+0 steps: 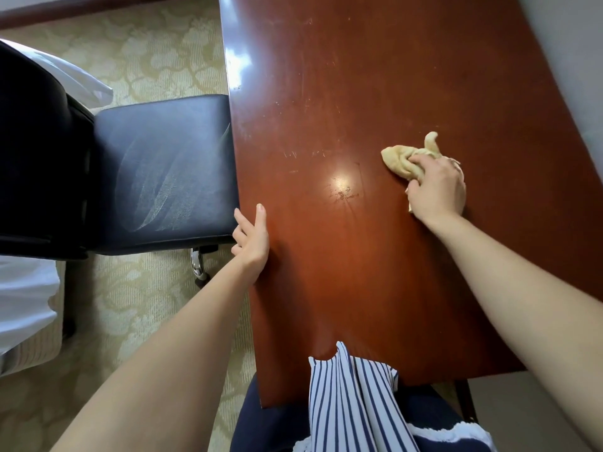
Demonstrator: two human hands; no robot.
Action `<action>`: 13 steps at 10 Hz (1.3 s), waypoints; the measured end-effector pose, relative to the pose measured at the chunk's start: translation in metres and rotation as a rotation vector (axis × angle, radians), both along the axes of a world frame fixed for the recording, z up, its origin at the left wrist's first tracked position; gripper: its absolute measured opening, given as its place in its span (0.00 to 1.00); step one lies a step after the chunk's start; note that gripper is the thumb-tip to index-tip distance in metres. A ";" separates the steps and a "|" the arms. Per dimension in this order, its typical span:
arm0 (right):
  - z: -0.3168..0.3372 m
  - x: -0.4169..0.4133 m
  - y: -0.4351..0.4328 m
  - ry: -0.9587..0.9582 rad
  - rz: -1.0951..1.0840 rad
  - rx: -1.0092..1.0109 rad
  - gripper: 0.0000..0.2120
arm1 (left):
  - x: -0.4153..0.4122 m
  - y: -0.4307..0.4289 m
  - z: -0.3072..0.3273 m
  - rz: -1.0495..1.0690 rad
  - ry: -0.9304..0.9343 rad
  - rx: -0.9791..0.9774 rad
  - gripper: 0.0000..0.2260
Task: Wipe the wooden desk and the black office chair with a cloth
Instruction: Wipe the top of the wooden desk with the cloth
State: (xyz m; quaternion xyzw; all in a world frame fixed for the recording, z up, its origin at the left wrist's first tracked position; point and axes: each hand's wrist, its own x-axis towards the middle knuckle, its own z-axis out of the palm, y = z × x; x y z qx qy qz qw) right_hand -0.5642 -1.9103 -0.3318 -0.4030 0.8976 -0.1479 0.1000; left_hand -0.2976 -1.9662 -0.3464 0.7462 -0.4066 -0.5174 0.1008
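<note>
Step in hand: wiping the desk top; chair judged pending or only partly done.

Right hand (437, 187): fingers (421, 164) curled over a bunched beige cloth (399, 158) and pressing it flat onto the wooden desk (326, 93). Cloth sits right of the desk's middle, well in from every edge, with one loose tail sticking up on the far side.

Left hand (253, 239): fingers straight, holding nothing, laid along the desk's left edge, apparently as a brace.

Desk surface: glossy red-brown with scratches, and a bright reflection just left of the cloth. Cannot tell from the sheen which parts are already wiped.

Black office chair (163, 171): seat pushed up against the desk's left edge, close to the left hand. Pale arcing streaks across the seat; whether dust or wipe marks, cannot tell.

Next move calls for: steady downward pressure and overlapping strokes toward the far end and the left edge, then carrying the cloth across to the seat and backrest
</note>
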 end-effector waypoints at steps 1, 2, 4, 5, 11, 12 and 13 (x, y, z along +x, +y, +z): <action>0.005 0.011 -0.035 0.004 0.000 0.081 0.15 | -0.005 0.002 0.004 0.087 0.044 -0.011 0.36; 0.008 0.025 -0.056 -0.017 0.099 0.167 0.11 | -0.007 0.000 0.000 0.092 -0.004 0.004 0.31; 0.015 0.085 -0.087 0.037 0.416 0.263 0.15 | -0.010 -0.001 -0.003 0.058 -0.106 0.033 0.29; 0.016 0.134 -0.083 0.021 0.588 0.237 0.18 | -0.012 -0.003 -0.003 0.061 -0.117 0.043 0.28; 0.003 0.134 0.051 -0.035 0.948 -0.099 0.10 | -0.006 0.001 0.005 0.097 0.000 0.001 0.27; 0.000 0.119 0.056 0.050 1.076 -0.138 0.08 | -0.007 0.001 0.006 0.076 -0.036 0.007 0.27; -0.004 0.099 0.034 0.180 1.208 -0.211 0.04 | -0.008 0.000 0.005 0.100 -0.015 0.009 0.27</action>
